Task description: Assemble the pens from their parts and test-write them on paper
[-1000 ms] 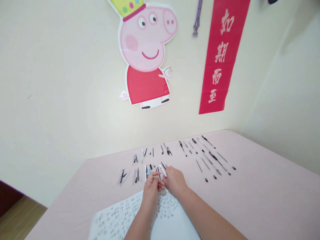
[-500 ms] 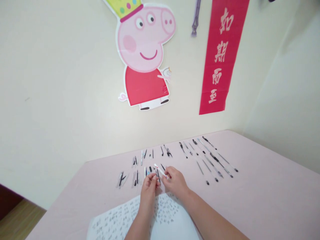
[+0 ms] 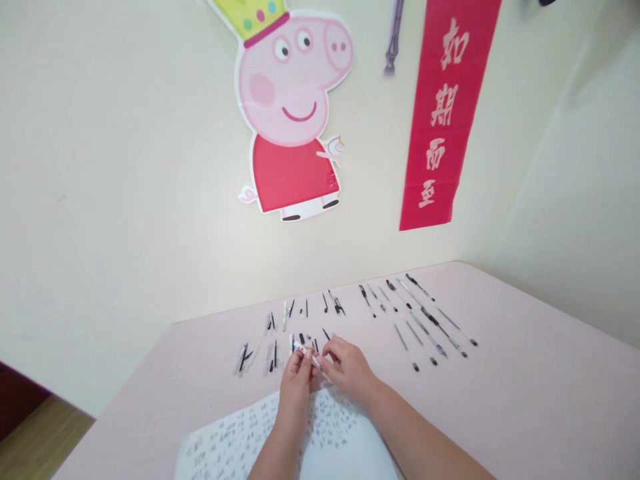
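A white pen barrel (image 3: 306, 352) with red marks lies slantwise between my hands, just above the table. My left hand (image 3: 299, 371) is closed around it, thumb on top. At its lower right end, my right hand (image 3: 347, 365) has its thumb and fingers curled in and touching it. Just beyond my fingers lie several black pen parts, among them a short black cap (image 3: 302, 339) and a thin black piece (image 3: 326, 333). Whatever sits under my left fingers is hidden.
Taken-apart pens (image 3: 243, 359) lie in small groups at the left and back of the pink table (image 3: 525, 387). Whole pens (image 3: 435, 322) with black caps or grips lie in rows at the right. A handwritten sheet (image 3: 230, 433) is under my forearms. The wall rises behind the table.
The white barrel has moved left and down from my right hand into my left hand's fingers. My right hand has shifted slightly left, its fingers now at the barrel's lower end.
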The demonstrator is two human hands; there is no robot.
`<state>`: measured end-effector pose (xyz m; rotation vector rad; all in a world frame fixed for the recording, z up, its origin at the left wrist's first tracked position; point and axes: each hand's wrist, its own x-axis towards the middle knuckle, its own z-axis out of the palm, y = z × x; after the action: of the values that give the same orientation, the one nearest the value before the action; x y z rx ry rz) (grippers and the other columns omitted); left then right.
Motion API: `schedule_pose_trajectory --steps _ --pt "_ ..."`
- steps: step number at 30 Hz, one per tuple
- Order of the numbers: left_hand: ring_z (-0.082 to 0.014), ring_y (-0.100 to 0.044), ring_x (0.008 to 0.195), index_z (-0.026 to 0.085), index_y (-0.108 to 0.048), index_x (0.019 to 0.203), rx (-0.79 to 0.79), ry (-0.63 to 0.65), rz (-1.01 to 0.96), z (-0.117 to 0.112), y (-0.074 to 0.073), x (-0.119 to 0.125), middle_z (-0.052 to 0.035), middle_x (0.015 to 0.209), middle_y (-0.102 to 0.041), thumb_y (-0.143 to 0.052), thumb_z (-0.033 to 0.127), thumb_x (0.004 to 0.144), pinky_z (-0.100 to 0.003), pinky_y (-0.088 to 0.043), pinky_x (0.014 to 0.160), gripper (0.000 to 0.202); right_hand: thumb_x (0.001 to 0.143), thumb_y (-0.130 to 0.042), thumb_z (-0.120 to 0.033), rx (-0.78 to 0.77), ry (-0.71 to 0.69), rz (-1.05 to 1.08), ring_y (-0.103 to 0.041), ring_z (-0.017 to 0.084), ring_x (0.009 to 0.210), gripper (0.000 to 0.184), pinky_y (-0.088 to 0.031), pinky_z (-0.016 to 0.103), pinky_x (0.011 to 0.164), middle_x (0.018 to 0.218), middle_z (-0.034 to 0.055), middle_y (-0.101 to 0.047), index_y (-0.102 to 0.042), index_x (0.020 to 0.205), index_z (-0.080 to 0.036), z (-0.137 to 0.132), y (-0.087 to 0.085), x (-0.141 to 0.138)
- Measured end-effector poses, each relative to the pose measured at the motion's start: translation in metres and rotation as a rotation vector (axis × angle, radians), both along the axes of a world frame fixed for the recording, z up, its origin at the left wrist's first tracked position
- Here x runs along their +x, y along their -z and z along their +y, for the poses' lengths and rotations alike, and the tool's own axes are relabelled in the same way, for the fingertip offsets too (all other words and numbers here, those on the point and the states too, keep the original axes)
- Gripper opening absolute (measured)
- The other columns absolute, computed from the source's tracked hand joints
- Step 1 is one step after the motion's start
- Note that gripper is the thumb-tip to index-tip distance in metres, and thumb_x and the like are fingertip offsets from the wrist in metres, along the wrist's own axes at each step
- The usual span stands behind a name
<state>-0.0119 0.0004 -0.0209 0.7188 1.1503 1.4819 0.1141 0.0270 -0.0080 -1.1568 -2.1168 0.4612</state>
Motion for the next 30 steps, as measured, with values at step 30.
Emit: schedule_pose_trajectory --steps 30 --pt "-0.0087 -0.040 0.047 0.017 -0.059 0.068 0.093 -0.021 0.300 -0.003 -0.007 0.005 0.0044 0.052 -0.045 -0.066 0.052 0.063 -0.020 -0.033 0.047 0.036 0.079 -0.050 -0.015 -0.045 0.311 -0.393 -0.056 0.020 0.087 0.017 -0.039 0.029 0.072 0.091 0.0076 -0.060 -0.060 0.093 -0.018 0.011 0.008 -0.002"
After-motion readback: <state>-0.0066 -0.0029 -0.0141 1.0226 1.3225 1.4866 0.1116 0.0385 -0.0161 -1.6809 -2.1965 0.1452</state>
